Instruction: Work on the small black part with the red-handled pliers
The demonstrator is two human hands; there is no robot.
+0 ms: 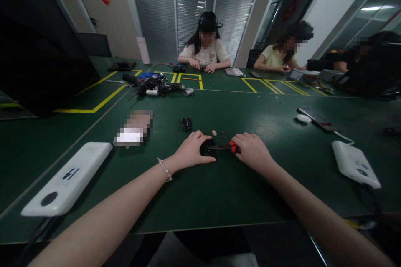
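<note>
My left hand [191, 150] is closed around a small black round part [206, 148] that rests on the green table [219, 187]. My right hand [253, 150] grips a red-handled pair of pliers [227, 147], whose dark tip reaches into the black part. A bead bracelet sits on my left wrist. A second small black part [186, 123] lies just beyond my hands, with a few tiny screws and a tan scrap [216, 133] beside it.
A white power bank [67, 179] lies at the near left and another [355, 162] at the near right. A pile of black tools [156, 85] sits further back. A phone and a white disc [303, 118] lie to the right. Three people work at the far side.
</note>
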